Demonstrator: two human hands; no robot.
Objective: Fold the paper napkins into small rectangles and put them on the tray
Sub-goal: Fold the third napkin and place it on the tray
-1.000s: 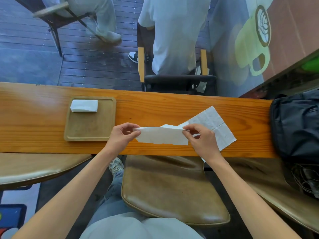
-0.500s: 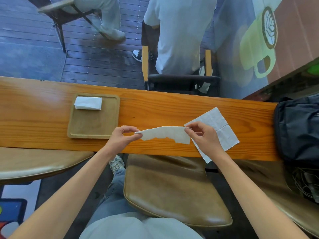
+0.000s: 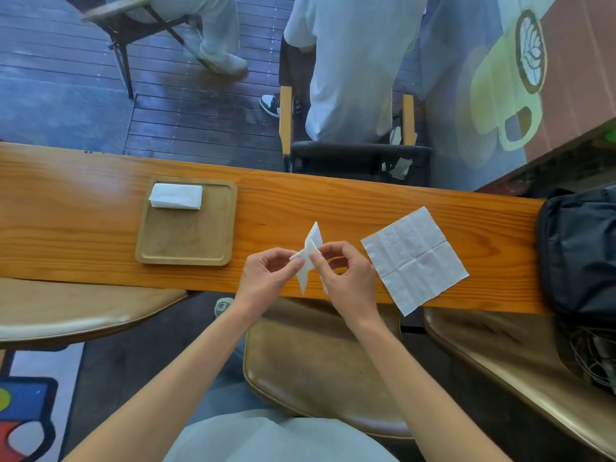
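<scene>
A white paper napkin [image 3: 311, 251], folded into a narrow strip and bent at its middle, hangs just above the wooden counter [image 3: 100, 228]. My left hand [image 3: 266, 278] pinches it from the left and my right hand [image 3: 346, 278] pinches it from the right, fingertips nearly meeting. An unfolded creased napkin [image 3: 415, 258] lies flat to the right of my hands. To their left is the wooden tray [image 3: 186, 241], with one folded napkin rectangle [image 3: 176, 196] in its far left corner.
A black bag [image 3: 580, 251] sits on the counter's right end. Padded stools [image 3: 316, 368] stand under the near edge. Beyond the counter, a person sits in a chair [image 3: 353, 151] with their back to me.
My hands have come together from the ends of the long strip, bending it in half at the middle. The flat napkin on the right is now uncovered.
</scene>
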